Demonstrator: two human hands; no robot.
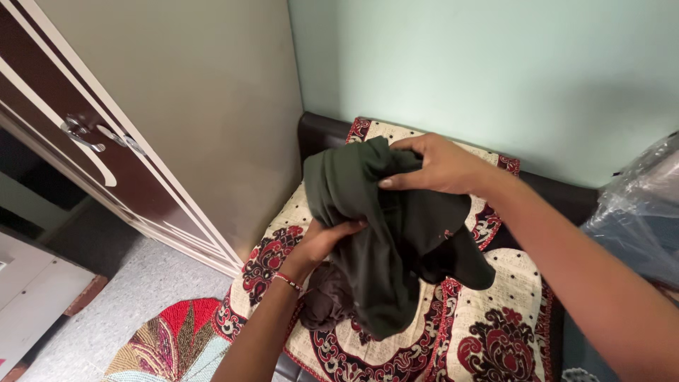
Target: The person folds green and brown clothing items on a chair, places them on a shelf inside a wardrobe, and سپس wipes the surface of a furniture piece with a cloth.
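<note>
A dark green garment [396,233] hangs bunched between my two hands above a seat covered with a cream, red and black patterned cloth [495,332]. My right hand [435,166] grips the garment's upper edge from above. My left hand [322,240], with a beaded thread bracelet on its wrist, holds the cloth from underneath at its left side. A darker brown piece of fabric [325,293] lies below the left hand on the seat.
A brown and cream wardrobe door with a metal handle [85,134] stands at the left. A pale green wall [495,71] is behind the seat. A red patterned floor mat [173,339] lies at lower left. Clear plastic-wrapped items [643,205] sit at the right.
</note>
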